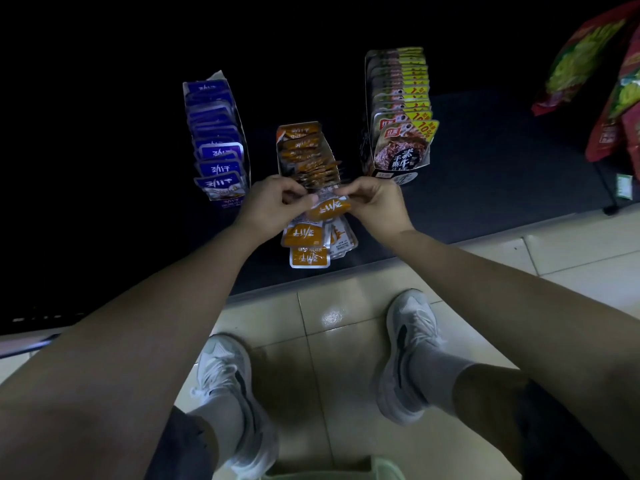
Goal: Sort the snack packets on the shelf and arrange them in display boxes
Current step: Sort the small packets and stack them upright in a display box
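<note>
Seen from the head camera, a person crouched at a low dark shelf (pixel 485 174) pinches a small orange packet (pixel 329 207) between the left hand (pixel 273 199) and the right hand (pixel 372 202), fingers (pixel 298 195) curled narrowly on its upper corners. The packet is just above the shelf, at the open front of the orange display box (pixel 304 147). The box already holds a tilted row of the same sachets. More loose orange packets (pixel 306 244) lie overlapping on the shelf directly below the hands, near its front edge. The sachet looks light, soft and glossy, so it is likely to flex and slip. A grip on the flat sealed rim should serve better than one on the filled middle. To the left stands a blue display box (pixel 216 140) with blue packets upright in file. To the right is a grey-and-yellow display box (pixel 398 109), also well stocked. Large red-and-green bags (pixel 606 81) hang or lean at the far right; which cannot be told in the dim light. The leaning sachets at the box mouth look likeliest to get in the way of slotting in another. The person's pale shoes (pixel 412 351) rest on the tiled floor (pixel 332 341) below.
</note>
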Demonstrator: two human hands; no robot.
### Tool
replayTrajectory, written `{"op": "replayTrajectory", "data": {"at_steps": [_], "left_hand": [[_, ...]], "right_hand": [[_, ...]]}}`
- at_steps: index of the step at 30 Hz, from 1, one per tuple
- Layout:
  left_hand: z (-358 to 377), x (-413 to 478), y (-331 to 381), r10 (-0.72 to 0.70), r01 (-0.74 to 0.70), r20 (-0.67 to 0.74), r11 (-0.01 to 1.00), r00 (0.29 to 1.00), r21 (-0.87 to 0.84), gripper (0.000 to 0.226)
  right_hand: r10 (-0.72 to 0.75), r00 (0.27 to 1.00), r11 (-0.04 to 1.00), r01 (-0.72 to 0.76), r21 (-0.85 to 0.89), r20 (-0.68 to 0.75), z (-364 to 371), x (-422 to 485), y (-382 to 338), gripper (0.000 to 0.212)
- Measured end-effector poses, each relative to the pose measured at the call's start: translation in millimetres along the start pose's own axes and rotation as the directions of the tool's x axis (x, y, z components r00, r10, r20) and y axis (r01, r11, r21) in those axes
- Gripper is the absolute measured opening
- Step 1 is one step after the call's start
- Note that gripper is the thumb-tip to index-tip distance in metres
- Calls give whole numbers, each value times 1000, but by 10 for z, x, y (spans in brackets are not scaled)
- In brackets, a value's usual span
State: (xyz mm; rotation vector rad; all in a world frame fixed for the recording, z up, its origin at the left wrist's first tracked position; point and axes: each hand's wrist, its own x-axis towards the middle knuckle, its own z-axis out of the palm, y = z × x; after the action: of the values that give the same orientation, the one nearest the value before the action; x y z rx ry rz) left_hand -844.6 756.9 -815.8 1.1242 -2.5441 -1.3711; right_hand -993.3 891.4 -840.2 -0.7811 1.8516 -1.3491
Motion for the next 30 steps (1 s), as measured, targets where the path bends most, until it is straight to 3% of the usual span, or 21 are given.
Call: {"op": "replayTrajectory", "data": {"at_steps": [2, 6, 8, 11, 15, 17, 21, 27, 30], "left_hand": [[8, -14, -5, 7, -6, -37, 1000, 999, 20, 28], [-24, -50, 27, 50, -51, -8, 997, 999, -60, 42], [-44, -52, 24, 112, -112, 23, 994, 993, -11, 49], [-41, -22, -13, 133, -131, -55, 991, 990, 38, 30], [-9, 8, 14, 169, -142, -155, 975, 973, 171, 15], [40, 32, 48, 168, -122, -183, 963, 969, 241, 16], [129, 62, 65, 146, -72, -213, 944, 966, 321, 16], [101, 92, 42, 116, -36, -257, 954, 959, 297, 22], [106, 86, 41, 107, -33, -250, 959, 962, 281, 23]], "right_hand": [[12, 1000, 1000, -12, -19, -22, 53, 15, 28, 11], [156, 983, 987, -158, -24, -93, 110, 61, 45, 12], [179, 983, 984, -179, 4, -42, 83, 96, 22, 14], [174, 983, 985, -175, 16, 53, 21, 96, -29, 16], [244, 970, 970, -244, -19, 2, -12, 44, -22, 27], [303, 953, 945, -303, -124, -19, -12, 22, -24, 20], [401, 915, 874, -374, -311, 26, 76, -52, -137, 35], [369, 927, 751, -344, -564, -74, 300, 10, -97, 49], [386, 917, 703, -364, -611, -101, 336, 26, -70, 48]]}}
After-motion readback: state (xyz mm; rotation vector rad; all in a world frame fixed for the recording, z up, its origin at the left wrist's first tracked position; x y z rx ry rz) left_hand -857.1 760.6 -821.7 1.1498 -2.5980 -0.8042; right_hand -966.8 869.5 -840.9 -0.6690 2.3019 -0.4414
